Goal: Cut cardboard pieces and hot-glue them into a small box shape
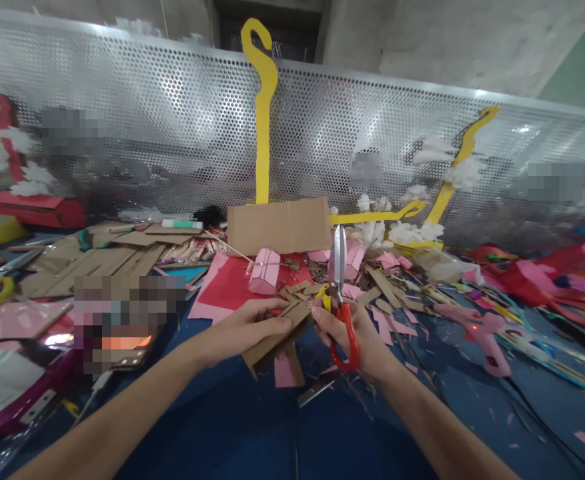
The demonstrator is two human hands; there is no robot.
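Note:
My left hand is closed on a strip of brown cardboard that it holds over the blue table top. My right hand grips a pair of scissors with red handles; the blades point up and away, closed together, right beside the strip's upper end. A pink paper scrap lies just below the strip. Both hands are close together at the middle of the view.
Cardboard and pink paper offcuts litter the table. A pink box on red paper and a cardboard sheet stand behind. A pink glue gun lies right, a perforated metal screen with yellow cutouts runs behind.

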